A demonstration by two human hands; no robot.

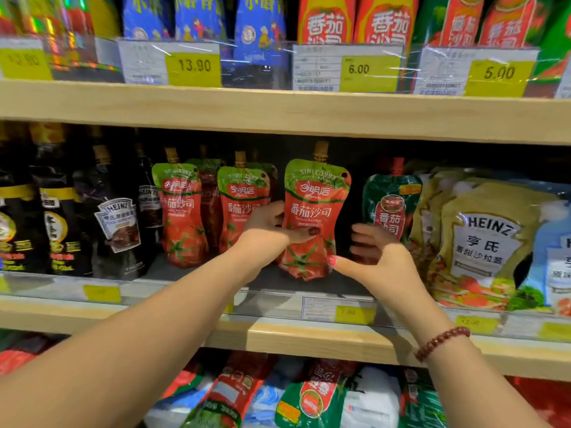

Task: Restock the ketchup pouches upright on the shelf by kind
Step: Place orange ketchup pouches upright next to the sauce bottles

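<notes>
Placing step: the left hand (268, 227) grips the red pouch (315, 205) round its waist, thumb across the front, upright at the middle shelf (309, 338). The right hand (377, 257) hovers at its 4 o'clock, fingers spread, holding nothing. Its thumb may just touch the pouch; hard to tell. Matching pouches (182, 211) stand at 9 o'clock, a green pouch (391, 205) at 3. Next, I'd say: square it with its row, then release gently so it doesn't topple.

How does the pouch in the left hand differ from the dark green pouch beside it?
The held pouch is red with a gold cap; the dark green pouch has a red cap. The left hand grips the first; the second stands unheld. Both are upright spouted pouches.
</notes>
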